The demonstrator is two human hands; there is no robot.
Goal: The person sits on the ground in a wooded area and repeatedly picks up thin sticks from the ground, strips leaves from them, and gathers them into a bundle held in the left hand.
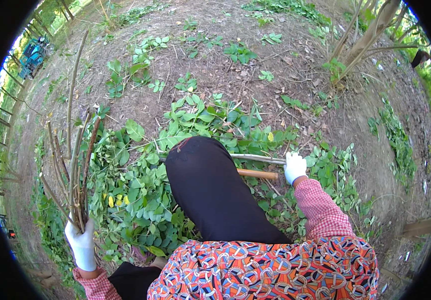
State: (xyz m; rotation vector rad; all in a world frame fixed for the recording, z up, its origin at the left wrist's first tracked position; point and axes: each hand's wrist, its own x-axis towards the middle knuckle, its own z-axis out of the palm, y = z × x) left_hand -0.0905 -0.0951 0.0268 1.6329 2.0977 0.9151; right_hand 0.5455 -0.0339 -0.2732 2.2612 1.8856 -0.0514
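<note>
My left hand (80, 240), in a white glove, is closed around the lower ends of a bundle of cut woody stems (73, 168) that stand up and fan out. At the right, my right hand (295, 167), also gloved, grips the end of thin pale sticks (258, 158) lying level across the leaves. Their other side passes behind my bent knee in dark trousers. Just below these sticks a wooden handle (257, 174) juts out from behind the knee; its far end is hidden. Cut leafy branches (144, 187) lie under and around both hands.
Bare soil with dry leaves (215, 56) and scattered green sprigs stretches ahead. A multi-stemmed tree (365, 37) stands at the upper right. More cut foliage (397, 138) lies on the right. A teal vehicle (34, 54) is parked at the far upper left, near trees.
</note>
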